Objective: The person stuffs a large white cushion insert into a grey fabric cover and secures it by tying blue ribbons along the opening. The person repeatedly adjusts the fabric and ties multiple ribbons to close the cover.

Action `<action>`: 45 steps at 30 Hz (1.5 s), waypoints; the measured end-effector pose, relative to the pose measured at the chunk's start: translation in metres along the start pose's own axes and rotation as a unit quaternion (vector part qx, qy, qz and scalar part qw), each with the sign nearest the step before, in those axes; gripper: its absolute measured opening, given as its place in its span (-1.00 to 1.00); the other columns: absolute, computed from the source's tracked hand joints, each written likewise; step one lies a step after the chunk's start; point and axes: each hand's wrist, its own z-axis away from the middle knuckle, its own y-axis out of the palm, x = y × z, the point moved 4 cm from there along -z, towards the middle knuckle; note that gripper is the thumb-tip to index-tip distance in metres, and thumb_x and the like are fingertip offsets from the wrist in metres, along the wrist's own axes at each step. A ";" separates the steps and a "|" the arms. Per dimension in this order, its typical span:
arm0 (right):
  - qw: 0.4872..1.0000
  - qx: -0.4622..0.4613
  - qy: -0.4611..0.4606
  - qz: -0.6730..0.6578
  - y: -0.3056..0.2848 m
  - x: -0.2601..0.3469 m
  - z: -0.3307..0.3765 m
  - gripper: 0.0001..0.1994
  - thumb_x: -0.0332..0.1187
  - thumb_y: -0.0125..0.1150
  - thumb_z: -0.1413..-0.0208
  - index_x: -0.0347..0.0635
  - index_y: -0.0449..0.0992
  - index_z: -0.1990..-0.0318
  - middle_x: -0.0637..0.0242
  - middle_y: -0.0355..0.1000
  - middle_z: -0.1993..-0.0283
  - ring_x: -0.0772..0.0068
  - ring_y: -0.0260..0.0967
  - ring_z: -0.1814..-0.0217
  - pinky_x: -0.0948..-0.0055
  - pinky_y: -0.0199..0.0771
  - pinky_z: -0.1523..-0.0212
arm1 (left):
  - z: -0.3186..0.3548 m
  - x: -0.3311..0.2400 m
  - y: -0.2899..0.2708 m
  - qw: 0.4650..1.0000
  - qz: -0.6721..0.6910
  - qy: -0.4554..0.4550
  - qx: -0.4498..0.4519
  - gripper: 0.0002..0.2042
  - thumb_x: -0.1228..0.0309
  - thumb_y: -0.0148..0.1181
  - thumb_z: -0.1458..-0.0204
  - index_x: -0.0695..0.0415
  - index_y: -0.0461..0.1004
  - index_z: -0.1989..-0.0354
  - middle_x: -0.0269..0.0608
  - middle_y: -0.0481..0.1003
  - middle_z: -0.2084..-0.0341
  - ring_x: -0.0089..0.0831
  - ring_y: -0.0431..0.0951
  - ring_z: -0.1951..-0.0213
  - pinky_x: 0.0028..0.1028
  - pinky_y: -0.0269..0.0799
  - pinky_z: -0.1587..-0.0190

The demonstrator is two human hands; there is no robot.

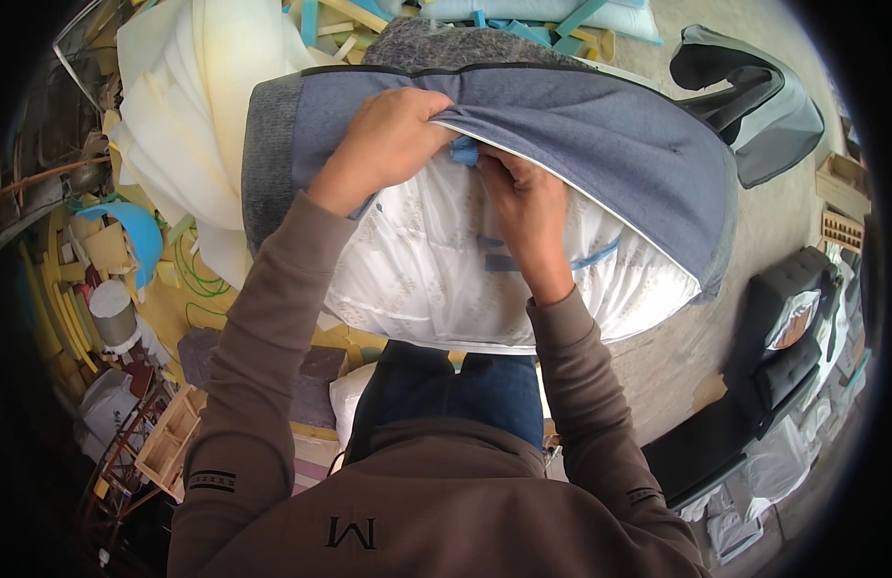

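A large white cushion insert (436, 279) in a thin patterned bag lies in front of me, half inside a grey-blue fabric cover (600, 135) with dark piping. My left hand (383, 144) grips the edge of the cover's opening and pulls it over the insert. My right hand (528, 217) presses on the white insert just inside the opening, fingers curled by a small blue tab (463, 151). A blue band (504, 262) runs across the insert below my right hand.
Stacked cream foam sheets (190, 106) stand to the left. Foam offcuts, a blue curved piece (137, 231) and a white roll (111, 306) litter the left side. A dark tufted seat part (788, 328) and a grey chair shell (754, 96) sit on the concrete floor at right.
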 end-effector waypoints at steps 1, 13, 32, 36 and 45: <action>1.000 -0.001 0.008 -0.001 -0.001 0.001 0.001 -0.82 -0.44 0.37 -0.15 -0.07 0.71 0.09 0.16 0.66 0.19 0.02 0.61 0.16 0.20 0.55 0.12 | 0.000 0.000 0.000 1.000 0.007 -0.004 0.002 -0.76 0.30 0.25 -0.13 0.27 0.60 0.27 -0.07 0.51 0.61 -0.29 0.48 0.54 -0.32 0.39 0.37; 0.995 -0.021 0.096 0.027 0.003 0.018 0.017 -0.80 -0.50 0.28 -0.24 -0.28 0.64 0.01 0.04 0.63 0.14 0.07 0.58 0.11 0.32 0.52 0.01 | 0.003 -0.007 -0.002 1.000 0.012 -0.011 -0.006 -0.75 0.26 0.30 -0.14 0.24 0.64 0.28 0.05 0.56 0.54 -0.05 0.58 0.46 -0.22 0.43 0.32; 0.693 0.002 0.475 -0.543 0.051 0.041 0.048 -0.75 -0.24 0.14 -0.46 -0.23 0.53 -0.08 0.35 0.58 0.15 0.53 0.51 0.34 0.54 0.45 0.31 | 0.006 -0.004 0.001 0.999 0.001 -0.006 -0.033 -0.66 0.32 0.35 -0.02 0.34 0.66 0.11 0.29 0.61 0.32 0.21 0.65 0.15 -0.07 0.56 0.10; 0.663 -0.035 0.463 -0.587 0.055 0.039 0.043 -0.78 -0.24 0.18 -0.44 -0.21 0.51 0.01 0.36 0.58 0.20 0.55 0.52 0.36 0.54 0.48 0.35 | 0.008 -0.006 0.002 0.999 0.017 -0.018 -0.024 -0.65 0.36 0.31 0.00 0.37 0.66 0.10 0.32 0.61 0.29 0.21 0.66 0.15 -0.08 0.58 0.06; 0.643 -0.032 0.494 -0.585 0.059 0.038 0.048 -0.86 -0.34 0.07 -0.44 -0.15 0.52 0.07 0.43 0.57 0.23 0.59 0.48 0.31 0.54 0.51 0.26 | 0.008 -0.004 0.004 0.999 0.030 -0.020 -0.024 -0.65 0.39 0.28 0.01 0.39 0.66 0.10 0.33 0.61 0.26 0.22 0.66 0.12 -0.07 0.57 0.00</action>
